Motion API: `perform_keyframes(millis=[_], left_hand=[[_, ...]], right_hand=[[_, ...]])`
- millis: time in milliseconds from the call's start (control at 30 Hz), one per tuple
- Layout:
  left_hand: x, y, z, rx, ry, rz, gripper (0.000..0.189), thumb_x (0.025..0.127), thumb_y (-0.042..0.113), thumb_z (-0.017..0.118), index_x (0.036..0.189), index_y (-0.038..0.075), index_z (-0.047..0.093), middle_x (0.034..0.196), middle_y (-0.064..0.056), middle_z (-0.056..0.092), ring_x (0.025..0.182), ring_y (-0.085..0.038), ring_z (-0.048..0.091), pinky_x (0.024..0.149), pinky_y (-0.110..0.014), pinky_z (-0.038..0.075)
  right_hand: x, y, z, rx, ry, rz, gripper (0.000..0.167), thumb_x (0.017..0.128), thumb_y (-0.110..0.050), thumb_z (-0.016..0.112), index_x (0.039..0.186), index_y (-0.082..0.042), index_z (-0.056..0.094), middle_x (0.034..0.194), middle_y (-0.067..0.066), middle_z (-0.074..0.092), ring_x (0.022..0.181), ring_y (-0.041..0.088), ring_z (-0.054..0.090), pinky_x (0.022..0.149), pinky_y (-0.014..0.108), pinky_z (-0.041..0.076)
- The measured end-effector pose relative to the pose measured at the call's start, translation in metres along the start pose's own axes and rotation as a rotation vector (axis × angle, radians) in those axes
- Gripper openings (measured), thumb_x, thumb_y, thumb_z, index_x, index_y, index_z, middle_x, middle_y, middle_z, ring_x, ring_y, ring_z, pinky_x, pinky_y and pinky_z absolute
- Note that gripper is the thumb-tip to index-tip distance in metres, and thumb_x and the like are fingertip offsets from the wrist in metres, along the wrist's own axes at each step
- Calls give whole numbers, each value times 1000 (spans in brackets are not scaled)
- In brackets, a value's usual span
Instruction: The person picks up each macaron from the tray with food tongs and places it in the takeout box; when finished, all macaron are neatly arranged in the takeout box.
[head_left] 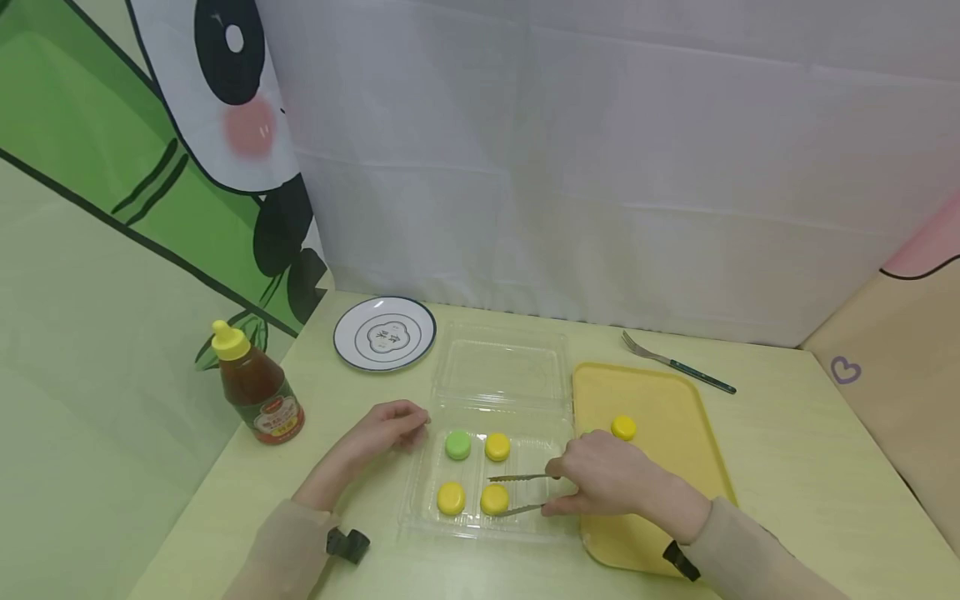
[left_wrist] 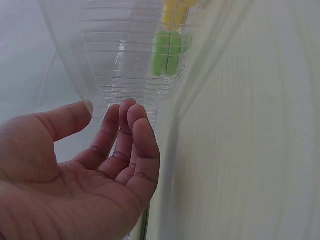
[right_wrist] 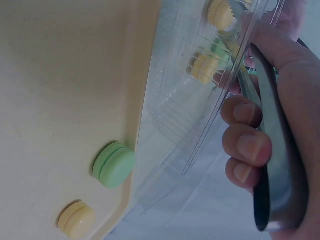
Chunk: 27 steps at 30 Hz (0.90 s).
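Front-right yellow macaron (head_left: 494, 500) sits in the base of the clear container (head_left: 534, 450), between the spread arms of the metal tongs (right_wrist: 285, 190); whether either arm touches it cannot be told. Right hand (head_left: 607, 475) grips the tongs, fingers curled round them. Front-left yellow macaron (head_left: 451, 498) sits beside it. Yellow tray (head_left: 637, 542), just right of the container, carries a tray green macaron (right_wrist: 115, 165) and a tray yellow macaron (head_left: 623, 428). Left hand (head_left: 386, 429) is at the container's left side: fingers loosely curved, thumb apart from them near a rim corner; contact cannot be told. Rear green macaron (head_left: 457, 445) and rear yellow macaron (head_left: 497, 447) form the back row. Sauce bottle (head_left: 262, 392) stands upright at left. Container lid (head_left: 502, 362) lies folded back, with the plate (head_left: 385, 335) to its left and the fork (head_left: 678, 365) to its right. White curtain (head_left: 525, 167) hangs behind.
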<state>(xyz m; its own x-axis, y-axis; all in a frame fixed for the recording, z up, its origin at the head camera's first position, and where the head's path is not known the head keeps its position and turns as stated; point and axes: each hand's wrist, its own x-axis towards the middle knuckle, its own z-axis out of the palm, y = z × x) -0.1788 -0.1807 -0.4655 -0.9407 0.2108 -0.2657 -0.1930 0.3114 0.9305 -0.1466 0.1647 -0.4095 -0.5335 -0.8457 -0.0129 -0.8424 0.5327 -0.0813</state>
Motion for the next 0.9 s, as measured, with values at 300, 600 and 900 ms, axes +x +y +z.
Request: perform_keyframes(millis=[300, 600, 900], left_hand=[[-1, 2, 1, 22, 2, -4, 31, 102, 25, 56, 111, -4, 64, 89, -4, 63, 82, -18, 56, 76, -33, 48], [-1, 3, 0, 12, -3, -2, 30, 102, 24, 56, 110, -5, 64, 89, -5, 64, 82, -17, 57, 76, -32, 49], [-2, 4, 0, 11, 4, 4, 30, 102, 24, 56, 109, -5, 65, 88, -6, 64, 81, -17, 57, 76, -32, 49]], right_hand=[[-1, -1, -2, 5, 11, -7, 43, 87, -56, 69, 70, -18, 59, 55, -15, 23, 50, 0, 21, 46, 20, 21], [-3, 2, -3, 16, 18, 6, 43, 86, -57, 70, 76, -16, 64, 54, -14, 43, 47, -3, 33, 48, 21, 35], [-8, 6, -9, 58, 34, 21, 43, 87, -56, 70, 81, -13, 67, 61, -9, 59, 48, -4, 42, 50, 18, 41]])
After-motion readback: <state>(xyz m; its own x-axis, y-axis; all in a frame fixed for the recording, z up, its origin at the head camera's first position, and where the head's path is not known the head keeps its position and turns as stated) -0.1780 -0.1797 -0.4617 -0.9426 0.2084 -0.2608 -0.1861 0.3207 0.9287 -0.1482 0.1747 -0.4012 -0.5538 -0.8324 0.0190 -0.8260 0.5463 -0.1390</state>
